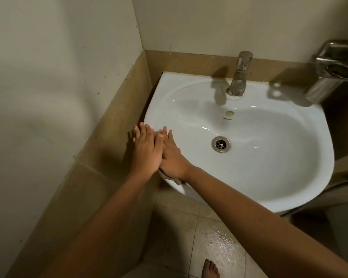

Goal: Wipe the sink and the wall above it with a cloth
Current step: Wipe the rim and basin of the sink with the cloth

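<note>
Both hands flat on the job: my left hand [147,151] lies on top at centre-left of the frame, fingers straight and slightly spread, its thumb across the back of my right hand [174,160]. The right hand lies beneath, fingers also straight, palm down on the cloth [171,179]. Neither hand curls round anything; both only press

The cloth sits on the left rim of the white sink [319,137]. Only a grey-brown edge shows, poking out below my right wrist where the rim curves away toward the bottom of the frame; the rest is hidden under my palms

It looks to me a thin, limp, light rag, soft enough to follow the rim's curve, and likely to bunch or skate on the glossy glaze. I judge that broad palm pressure suits it here. The basin is rigid and fixed, so I can lean on it

Around the tap [239,75] at upper centre and the drain [221,144] in the bowl, fingertips behind a fold should serve better. On the wall [209,23] across the top of the frame, I would pinch a corner so the cloth cannot drop
</note>
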Demonstrator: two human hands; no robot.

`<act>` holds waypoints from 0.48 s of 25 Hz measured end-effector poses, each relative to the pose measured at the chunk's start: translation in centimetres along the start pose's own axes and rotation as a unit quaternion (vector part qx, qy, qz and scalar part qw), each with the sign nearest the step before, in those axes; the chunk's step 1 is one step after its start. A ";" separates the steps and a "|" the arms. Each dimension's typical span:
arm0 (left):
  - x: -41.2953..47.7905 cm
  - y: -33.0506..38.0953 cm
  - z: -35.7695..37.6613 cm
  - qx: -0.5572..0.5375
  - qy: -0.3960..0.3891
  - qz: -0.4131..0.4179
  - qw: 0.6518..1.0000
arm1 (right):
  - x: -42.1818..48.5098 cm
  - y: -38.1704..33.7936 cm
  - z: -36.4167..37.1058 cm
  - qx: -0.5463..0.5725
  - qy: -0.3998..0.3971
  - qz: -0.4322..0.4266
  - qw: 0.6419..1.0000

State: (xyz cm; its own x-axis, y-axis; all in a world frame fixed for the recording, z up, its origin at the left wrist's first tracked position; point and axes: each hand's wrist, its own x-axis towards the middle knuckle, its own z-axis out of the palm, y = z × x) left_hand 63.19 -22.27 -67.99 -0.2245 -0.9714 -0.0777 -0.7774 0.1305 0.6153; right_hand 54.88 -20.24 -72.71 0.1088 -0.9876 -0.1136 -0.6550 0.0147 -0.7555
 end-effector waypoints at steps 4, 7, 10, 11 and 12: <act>4.3 -0.3 0.2 0.104 -0.002 0.068 0.992 | 2.4 -0.2 -0.7 0.044 0.053 0.013 0.998; 7.1 -0.6 1.1 0.208 0.023 0.172 0.962 | 4.7 1.6 -0.9 0.039 0.093 0.023 0.995; 9.7 -0.9 1.5 0.265 -0.003 0.252 0.931 | 6.6 4.2 -1.2 -0.017 0.135 0.012 0.991; 10.4 -0.9 1.5 0.270 -0.017 0.263 0.926 | 7.0 5.1 -1.4 -0.044 0.144 0.010 0.989; 11.0 -0.7 1.5 0.274 -0.029 0.268 0.923 | 7.4 5.8 -1.7 -0.070 0.150 0.009 0.986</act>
State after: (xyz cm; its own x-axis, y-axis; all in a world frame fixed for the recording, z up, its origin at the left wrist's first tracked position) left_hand 60.41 -32.70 -70.46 -0.6812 -0.7286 0.0709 -0.7231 0.6848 0.0899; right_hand 50.56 -27.69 -76.84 -0.1168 -0.9894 0.0858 -0.7537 0.0320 -0.6564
